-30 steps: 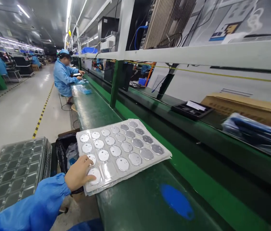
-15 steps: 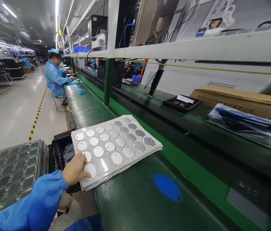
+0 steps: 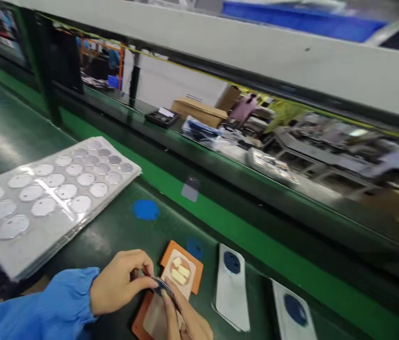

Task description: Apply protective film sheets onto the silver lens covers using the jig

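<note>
Both hands pinch a small dark blue rounded piece (image 3: 162,287), seen nearly edge-on. My left hand (image 3: 123,282) grips its left side between thumb and fingers. At its right side, the fingers of my right hand (image 3: 187,317) press on it; they cover part of the piece. Just beneath is an orange fixture (image 3: 196,278) with a pale phone-shaped bed; cream-coloured pads (image 3: 181,272) lie in its round area. To the right lie white phone back covers with dark round camera areas, one cover (image 3: 233,290) nearer and another cover (image 3: 296,314) beyond it.
A stack of clear plastic trays (image 3: 48,231) with round silvery pieces in pockets sits at the left of the green bench (image 3: 110,243). Blue oval marks (image 3: 145,209) show on the bench. A ledge (image 3: 220,163) with boxes and wrapped items runs behind, under a white beam (image 3: 185,28).
My view has swung right and down. My left hand has left the tray's near corner and now holds the dark blue piece over the orange fixture; my right hand has come into view.
</note>
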Available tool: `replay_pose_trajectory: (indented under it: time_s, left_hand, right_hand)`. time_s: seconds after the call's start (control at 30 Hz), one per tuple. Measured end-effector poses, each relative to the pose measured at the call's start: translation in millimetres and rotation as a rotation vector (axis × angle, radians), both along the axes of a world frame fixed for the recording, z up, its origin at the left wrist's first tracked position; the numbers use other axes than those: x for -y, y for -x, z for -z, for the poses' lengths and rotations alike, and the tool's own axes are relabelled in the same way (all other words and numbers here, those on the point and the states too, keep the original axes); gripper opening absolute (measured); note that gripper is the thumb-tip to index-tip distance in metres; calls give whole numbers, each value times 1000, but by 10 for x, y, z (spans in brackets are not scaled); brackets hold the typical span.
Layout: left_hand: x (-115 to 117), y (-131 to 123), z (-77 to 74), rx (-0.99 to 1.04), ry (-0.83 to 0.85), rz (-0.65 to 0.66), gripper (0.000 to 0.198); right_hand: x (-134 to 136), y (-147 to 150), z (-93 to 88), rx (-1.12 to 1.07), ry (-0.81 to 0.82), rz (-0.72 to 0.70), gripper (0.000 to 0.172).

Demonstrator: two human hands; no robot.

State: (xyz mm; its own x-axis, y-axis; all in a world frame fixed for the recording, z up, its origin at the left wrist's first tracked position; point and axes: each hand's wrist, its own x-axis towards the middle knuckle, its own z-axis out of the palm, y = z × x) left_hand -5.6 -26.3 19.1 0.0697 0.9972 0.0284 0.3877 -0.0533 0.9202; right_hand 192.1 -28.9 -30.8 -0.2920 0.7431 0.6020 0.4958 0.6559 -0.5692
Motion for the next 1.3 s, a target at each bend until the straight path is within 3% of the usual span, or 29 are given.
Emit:
replay_pose_trajectory:
  time_s: [0.07, 0.13, 0.27, 0.4, 0.6, 0.73, 0.87, 0.93, 1.03, 1.13, 1.2, 1.3]
  left_hand:
    - [-221, -214, 153, -13, -107, 141, 6]
    - [-419, -308, 288, -79, -197, 218, 15]
    - [-659, -334, 438, -189, -226, 228, 26]
    - [-709, -350, 497, -276, -234, 288, 32]
    - [-720, -358, 587, -431, -231, 369, 45]
    - [-723, -379, 592, -542, -345, 404, 47]
    - [-713, -440, 555, -661, -522, 421, 37]
    - [-714, -471, 541, -709, -587, 422, 31]
    - [-744, -499, 548, -735, -612, 413, 26]
    - [-806, -507, 598, -748, -623, 400, 24]
    - [-851, -504, 646, -749, -639, 407, 27]
    - [-905, -489, 716, -712, -652, 435, 29]
  right_hand:
    - [-105, -165, 63, 73, -115, 8, 48]
    - [-225, -334, 120, 198, -223, 59, 57]
    - [-473, -444, 255, 381, -341, 130, 43]
    - [-590, -369, 377, 541, -362, 120, 37]
    - [-510, -340, 424, 575, -352, 152, 34]
    - [-476, -298, 382, 558, -299, 162, 30]
    - [-503, -387, 328, 470, -304, 178, 25]
    - [-539, -527, 339, 386, -315, 261, 22]
    - [-612, -783, 442, 310, -280, 565, 25]
    - [-673, -946, 602, 389, -109, 822, 59]
    - [-700, -970, 690, 451, 18, 895, 78]
    - [-734, -936, 753, 477, 90, 945, 75]
